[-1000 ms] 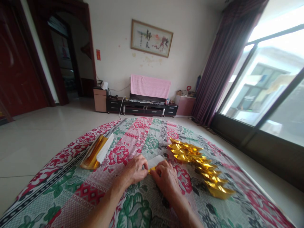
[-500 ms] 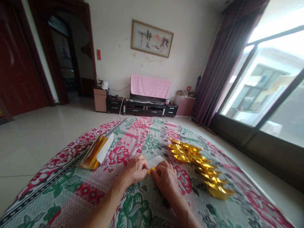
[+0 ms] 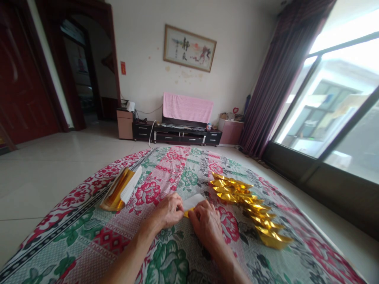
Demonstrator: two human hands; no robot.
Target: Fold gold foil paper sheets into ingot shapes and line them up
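Observation:
Between my hands lies a sheet of gold foil paper [image 3: 193,201], white side up, with a gold strip folded over at its near edge. My left hand [image 3: 171,210] is closed, thumb and fingers pinching the paper's left end. Curled over the right end, my right hand [image 3: 206,219] presses on the fold with its fingers closed on the paper. A stack of gold foil paper [image 3: 121,190], curved and white-edged, rests to the left. On the right stands a row of several folded gold paper ingots [image 3: 274,238].
A flowered cloth [image 3: 168,260] covers the round table. Beyond it a low black TV cabinet [image 3: 180,136] stands against the wall, with a pink towel [image 3: 188,107] draped above. A purple curtain [image 3: 266,86] hangs beside the window at right.
My left hand has shifted very slightly left along the paper. Everything else looks the same.

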